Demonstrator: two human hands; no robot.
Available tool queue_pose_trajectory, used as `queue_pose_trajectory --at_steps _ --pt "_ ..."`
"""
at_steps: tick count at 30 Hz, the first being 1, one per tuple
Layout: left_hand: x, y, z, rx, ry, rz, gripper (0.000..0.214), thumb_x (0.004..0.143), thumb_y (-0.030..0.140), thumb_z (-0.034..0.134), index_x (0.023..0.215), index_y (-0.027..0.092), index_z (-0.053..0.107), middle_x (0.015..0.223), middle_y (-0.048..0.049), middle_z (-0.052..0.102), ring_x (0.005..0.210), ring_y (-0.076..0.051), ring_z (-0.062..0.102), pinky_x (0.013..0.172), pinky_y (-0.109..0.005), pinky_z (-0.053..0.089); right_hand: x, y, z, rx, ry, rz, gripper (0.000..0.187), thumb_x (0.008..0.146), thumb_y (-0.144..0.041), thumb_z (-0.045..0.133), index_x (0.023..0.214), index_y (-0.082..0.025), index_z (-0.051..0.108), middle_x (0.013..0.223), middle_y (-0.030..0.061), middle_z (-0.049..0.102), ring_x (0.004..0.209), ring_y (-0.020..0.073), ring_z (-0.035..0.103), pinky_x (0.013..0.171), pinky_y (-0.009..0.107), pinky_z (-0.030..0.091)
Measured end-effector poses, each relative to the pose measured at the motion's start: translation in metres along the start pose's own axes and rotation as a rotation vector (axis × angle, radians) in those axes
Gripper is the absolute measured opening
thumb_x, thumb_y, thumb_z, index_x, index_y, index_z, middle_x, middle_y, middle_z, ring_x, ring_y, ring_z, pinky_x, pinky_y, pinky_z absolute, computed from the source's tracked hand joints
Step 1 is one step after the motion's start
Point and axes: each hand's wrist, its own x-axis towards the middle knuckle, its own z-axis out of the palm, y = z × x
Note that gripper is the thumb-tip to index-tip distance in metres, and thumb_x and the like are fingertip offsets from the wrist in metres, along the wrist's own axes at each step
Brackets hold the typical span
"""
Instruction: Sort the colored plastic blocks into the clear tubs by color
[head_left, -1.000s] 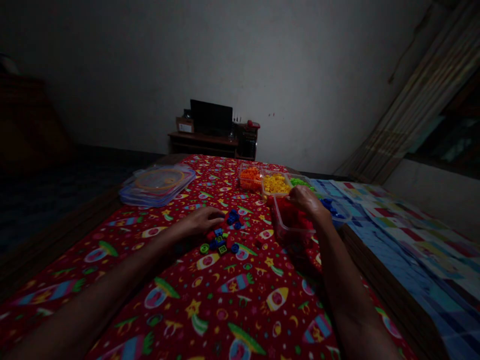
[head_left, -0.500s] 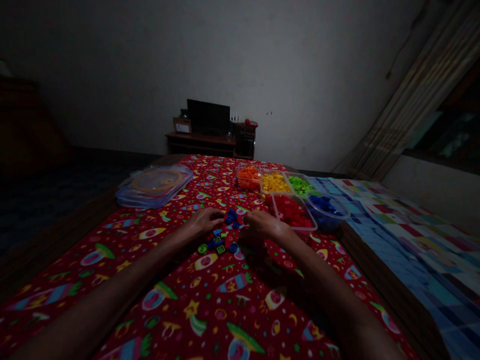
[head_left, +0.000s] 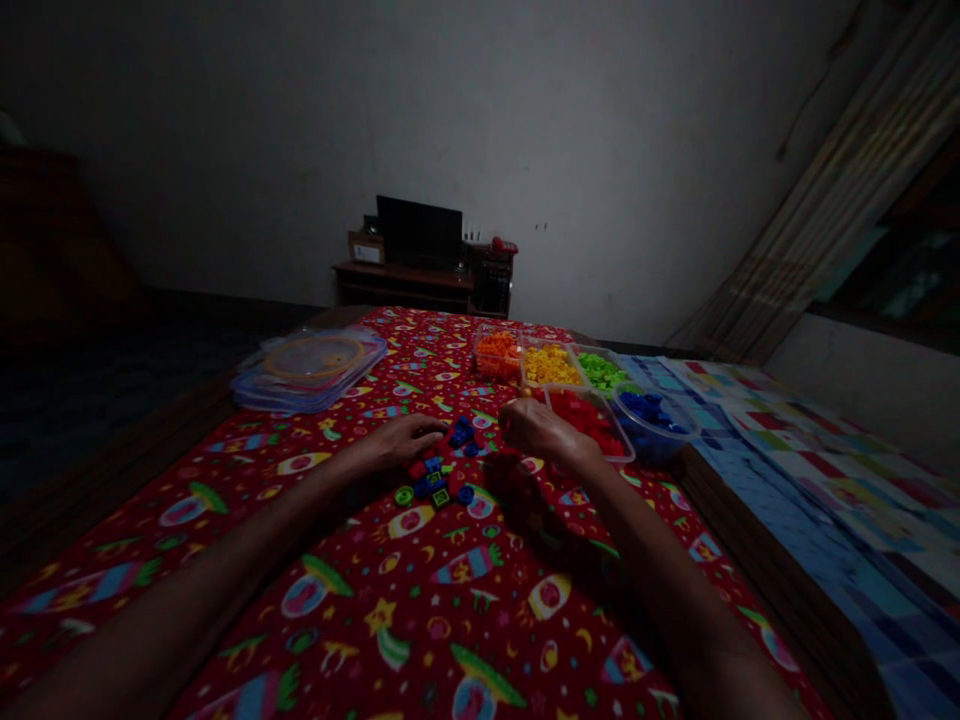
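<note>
My left hand (head_left: 406, 440) rests on the cloth left of the loose toy bricks, its fingers curved and a little apart, with nothing visible in them. Just beyond its fingertips is a small cluster of blue bricks (head_left: 463, 433). Nearer to me lies a mixed group of blue, green and red bricks (head_left: 431, 484), with a round green piece (head_left: 404, 496) and a round blue piece (head_left: 466, 495) at its sides. My right hand (head_left: 541, 428) is held closed above the cloth, beside the box of red bricks (head_left: 589, 420). Its fingertips are dark, so whatever they hold is hidden.
Clear boxes of orange bricks (head_left: 498, 356), yellow bricks (head_left: 551, 366) and green bricks (head_left: 600, 372) stand at the back right. A round tub (head_left: 679, 432) of blue bricks is beside them. Stacked lids (head_left: 307, 370) lie at the left edge of the red patterned tablecloth (head_left: 337, 640).
My right hand has moved right and slightly away from me, off the brick cluster towards the red box. My left hand has shifted slightly left.
</note>
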Motion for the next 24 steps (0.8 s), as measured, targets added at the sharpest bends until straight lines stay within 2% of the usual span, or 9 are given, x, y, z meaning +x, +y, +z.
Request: queue_pose_trajectory --at_steps 3,7,11,13,16,20,22,24 --pt "-0.004 -0.006 -0.008 -0.034 -0.032 -0.014 0.058 0.081 0.059 0.047 0.116 0.018 0.066 0.12 -0.0082 0.066 0.107 -0.027 0.061 0.091 -0.03 0.048 -0.016 0.021 -0.026 -0.009 0.104 0.134 0.016 0.081 -0.009 0.052 0.088 -0.013 0.066 0.084 0.0065 0.063 0.07 0.0117 0.049 0.062 0.022 0.033" --pt "-0.009 -0.008 -0.018 -0.037 -0.183 -0.022 0.064 0.075 0.06 0.058 0.125 0.021 0.06 0.133 -0.0083 0.058 0.116 -0.028 0.055 0.096 -0.031 0.045 -0.034 0.043 -0.053 -0.061 0.13 0.337 0.022 0.082 -0.009 0.05 0.096 -0.011 0.067 0.093 0.0104 0.065 0.081 0.0146 0.054 0.068 0.022 0.036" --pt "-0.012 -0.005 -0.024 0.033 -0.255 -0.016 0.066 0.07 0.048 0.067 0.13 0.023 0.056 0.141 -0.0087 0.051 0.124 -0.028 0.05 0.1 -0.031 0.042 -0.037 0.061 -0.057 -0.05 0.068 0.467 0.024 0.081 -0.008 0.051 0.097 -0.01 0.069 0.097 0.012 0.067 0.083 0.016 0.058 0.069 0.022 0.039" --pt "-0.012 -0.005 -0.025 0.059 -0.258 0.001 0.066 0.068 0.043 0.068 0.13 0.023 0.055 0.139 -0.0086 0.052 0.123 -0.028 0.05 0.099 -0.031 0.042 -0.037 0.068 -0.055 -0.065 0.101 0.5 0.026 0.082 -0.011 0.052 0.102 -0.011 0.069 0.101 0.0129 0.067 0.089 0.0173 0.059 0.072 0.023 0.04" --pt "-0.012 -0.006 -0.025 0.056 -0.249 0.02 0.063 0.069 0.041 0.067 0.128 0.024 0.057 0.137 -0.0079 0.055 0.12 -0.027 0.052 0.096 -0.03 0.044 -0.038 0.072 -0.056 -0.099 0.209 0.52 0.027 0.087 -0.017 0.051 0.108 -0.011 0.067 0.107 0.0146 0.065 0.096 0.0193 0.058 0.075 0.024 0.04" --pt "-0.012 -0.005 -0.027 0.039 -0.237 0.012 0.058 0.071 0.041 0.065 0.126 0.023 0.06 0.13 -0.0075 0.06 0.114 -0.027 0.057 0.09 -0.027 0.047 -0.038 0.056 -0.061 -0.077 0.26 0.438 0.026 0.089 -0.018 0.047 0.103 -0.013 0.069 0.096 0.0121 0.067 0.085 0.0174 0.059 0.07 0.024 0.039" --pt "-0.012 -0.004 -0.028 0.045 -0.252 0.004 0.056 0.073 0.043 0.064 0.125 0.023 0.06 0.127 -0.0068 0.062 0.111 -0.026 0.059 0.089 -0.027 0.048 -0.034 0.041 -0.06 -0.06 0.243 0.339 0.026 0.089 -0.017 0.047 0.101 -0.014 0.069 0.092 0.0104 0.068 0.08 0.0153 0.058 0.068 0.023 0.038" --pt "-0.012 -0.004 -0.029 0.065 -0.269 0.003 0.057 0.075 0.045 0.061 0.127 0.022 0.059 0.127 -0.0064 0.062 0.11 -0.026 0.059 0.089 -0.027 0.048 -0.03 0.023 -0.057 -0.049 0.156 0.241 0.026 0.089 -0.015 0.046 0.098 -0.014 0.07 0.089 0.009 0.068 0.075 0.0132 0.057 0.064 0.022 0.036"
